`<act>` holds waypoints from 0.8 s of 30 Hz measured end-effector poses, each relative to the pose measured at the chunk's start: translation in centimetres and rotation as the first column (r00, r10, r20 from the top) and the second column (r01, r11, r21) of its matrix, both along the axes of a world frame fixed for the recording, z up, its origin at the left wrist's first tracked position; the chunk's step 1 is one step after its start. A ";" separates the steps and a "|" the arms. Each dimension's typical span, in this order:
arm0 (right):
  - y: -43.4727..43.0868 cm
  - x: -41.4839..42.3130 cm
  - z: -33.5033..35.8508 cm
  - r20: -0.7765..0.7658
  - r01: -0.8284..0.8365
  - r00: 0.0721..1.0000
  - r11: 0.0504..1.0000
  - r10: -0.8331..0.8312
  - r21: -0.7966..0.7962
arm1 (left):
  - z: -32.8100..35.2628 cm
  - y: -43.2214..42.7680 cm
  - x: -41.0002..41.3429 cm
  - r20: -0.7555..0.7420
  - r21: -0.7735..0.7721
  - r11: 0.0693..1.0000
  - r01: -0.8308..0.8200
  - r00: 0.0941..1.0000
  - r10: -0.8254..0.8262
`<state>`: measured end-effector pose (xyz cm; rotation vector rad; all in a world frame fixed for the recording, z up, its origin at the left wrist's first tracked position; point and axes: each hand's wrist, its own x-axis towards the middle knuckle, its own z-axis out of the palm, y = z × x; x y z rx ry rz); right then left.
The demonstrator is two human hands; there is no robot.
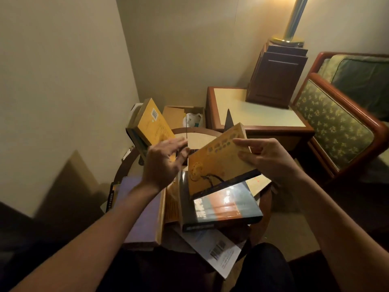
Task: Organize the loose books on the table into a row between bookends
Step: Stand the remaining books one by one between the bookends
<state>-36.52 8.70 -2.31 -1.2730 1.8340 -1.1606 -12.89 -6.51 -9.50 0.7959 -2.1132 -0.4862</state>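
My right hand [267, 159] grips a yellow-orange book [216, 161] by its right edge and holds it tilted above the pile. My left hand [164, 161] hovers open, fingers spread, just left of that book. Behind the left hand, yellow books [151, 125] stand leaning at the far left of the small round table [202, 134]. A dark pointed bookend [229, 120] rises at the table's far side. Loose books lie below the hands: a blue and orange one [223, 207], a purple one [145, 211], a white one [219, 251].
A wooden side table [256, 114] with a dark lamp base [275, 74] stands at the back right. An armchair [336, 123] with green patterned fabric is at the right. A cardboard box [179, 114] sits on the floor behind the round table. A wall runs along the left.
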 end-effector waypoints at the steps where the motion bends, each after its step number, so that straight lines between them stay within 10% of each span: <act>1: -0.8 0.5 0.4 -0.079 -0.027 0.997 0.999 0.025 -0.033 | 0.6 -1.7 0.9 -0.003 -0.086 0.994 -0.073 0.997 0.073; 6: -5.4 3.7 2.7 -0.278 -0.115 0.958 0.980 0.067 -0.161 | 2.0 -8.3 4.7 0.082 -0.159 0.914 -0.374 0.917 0.390; 11: -11.3 7.1 4.0 -0.507 -0.076 0.860 0.967 -0.059 -0.242 | 0.3 -11.3 6.3 0.408 0.041 0.930 -0.365 0.856 0.318; 24: -23.3 9.7 -1.4 -0.644 -0.018 0.765 0.999 -0.012 -0.040 | -1.2 -12.1 5.5 0.251 0.126 0.924 -0.361 0.913 0.322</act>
